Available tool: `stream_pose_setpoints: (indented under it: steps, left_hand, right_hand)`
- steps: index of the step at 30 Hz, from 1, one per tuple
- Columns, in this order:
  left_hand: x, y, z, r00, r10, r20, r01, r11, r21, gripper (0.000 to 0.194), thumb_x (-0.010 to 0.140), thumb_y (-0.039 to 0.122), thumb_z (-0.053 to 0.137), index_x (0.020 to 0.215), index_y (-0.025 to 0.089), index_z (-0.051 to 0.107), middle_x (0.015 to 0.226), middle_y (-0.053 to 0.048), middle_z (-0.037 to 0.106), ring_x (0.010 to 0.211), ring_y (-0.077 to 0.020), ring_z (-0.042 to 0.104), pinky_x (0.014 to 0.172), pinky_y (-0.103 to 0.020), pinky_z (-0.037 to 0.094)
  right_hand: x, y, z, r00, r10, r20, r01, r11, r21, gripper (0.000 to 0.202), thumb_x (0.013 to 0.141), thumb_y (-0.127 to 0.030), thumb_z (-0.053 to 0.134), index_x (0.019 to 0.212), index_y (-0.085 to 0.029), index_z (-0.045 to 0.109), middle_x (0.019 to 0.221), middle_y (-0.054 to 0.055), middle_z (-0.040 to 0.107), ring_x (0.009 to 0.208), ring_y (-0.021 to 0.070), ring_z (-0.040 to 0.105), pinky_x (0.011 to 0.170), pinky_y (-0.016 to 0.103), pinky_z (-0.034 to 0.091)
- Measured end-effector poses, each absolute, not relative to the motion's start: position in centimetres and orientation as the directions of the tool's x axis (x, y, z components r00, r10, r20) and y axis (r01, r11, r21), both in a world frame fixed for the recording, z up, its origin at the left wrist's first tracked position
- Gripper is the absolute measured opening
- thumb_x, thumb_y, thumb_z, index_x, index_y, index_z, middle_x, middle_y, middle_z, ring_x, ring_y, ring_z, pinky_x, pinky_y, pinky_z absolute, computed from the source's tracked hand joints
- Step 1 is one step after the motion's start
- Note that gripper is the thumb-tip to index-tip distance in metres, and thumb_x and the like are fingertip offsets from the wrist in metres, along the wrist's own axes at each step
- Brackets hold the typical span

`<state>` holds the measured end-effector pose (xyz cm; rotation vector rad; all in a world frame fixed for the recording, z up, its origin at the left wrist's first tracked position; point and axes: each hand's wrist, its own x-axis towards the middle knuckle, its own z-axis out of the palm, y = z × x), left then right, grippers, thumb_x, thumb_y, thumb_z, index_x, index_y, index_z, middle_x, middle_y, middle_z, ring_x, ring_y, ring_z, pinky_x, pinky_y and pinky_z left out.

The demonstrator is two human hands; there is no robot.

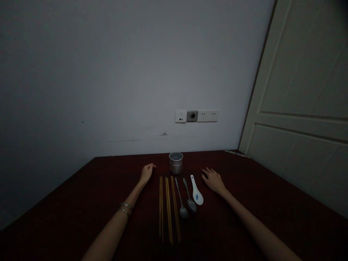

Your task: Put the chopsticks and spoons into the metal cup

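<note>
My left hand [147,173] rests on the dark red table, left of the chopsticks, its fingers loosely curled in with nothing visible in them. On the right, my right hand [214,181] lies flat, fingers spread, beside a white spoon [198,197] with a blue mark. Several wooden chopsticks [168,203] lie lengthwise in groups between my arms. Next to them are a slim long-handled metal spoon [183,212] and a larger metal spoon [191,206]. Beyond the utensils a silver metal cup [176,165] stands upright, its mouth facing up. Neither hand touches any of these things.
The dark red table [114,174] meets a pale wall [122,90] at its back edge. Wall sockets [207,116] sit above the table. A light panelled door [304,108] borders the right side. The light is dim.
</note>
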<state>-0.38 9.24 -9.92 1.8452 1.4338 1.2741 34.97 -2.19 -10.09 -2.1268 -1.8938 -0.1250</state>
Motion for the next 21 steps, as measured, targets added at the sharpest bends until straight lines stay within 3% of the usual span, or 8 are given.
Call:
stream_pose_setpoints:
  steps: [12,21]
  left_hand:
    - [-0.50,10.26,-10.72,-0.019,0.932,0.361,0.348,-0.332,0.877,0.040,0.075,0.043,0.036,0.067,0.014,0.063,0.076,-0.008,0.067,0.077,-0.0202,0.061,0.077,-0.032,0.043]
    - [-0.19,9.50,-9.88,-0.022,0.936,0.352,0.368,-0.320,0.873,0.037,0.073,0.042,0.040,0.068,0.014,0.064,0.076,-0.008,0.067,0.077,-0.0200,0.061,0.074,-0.030,0.044]
  right_hand:
    - [34.83,-2.20,-9.83,0.140,0.954,0.265,0.983,-0.102,-0.150,0.048,0.084,-0.044,0.032,0.122,-0.023,0.050,0.132,0.008,0.043,0.123,0.0269,0.032,0.095,0.042,0.026]
    - [34.76,-2.28,-9.85,0.142,0.954,0.265,0.982,-0.102,-0.160,0.048,0.084,-0.044,0.031,0.123,-0.023,0.050,0.133,0.008,0.042,0.123,0.0271,0.032,0.095,0.042,0.026]
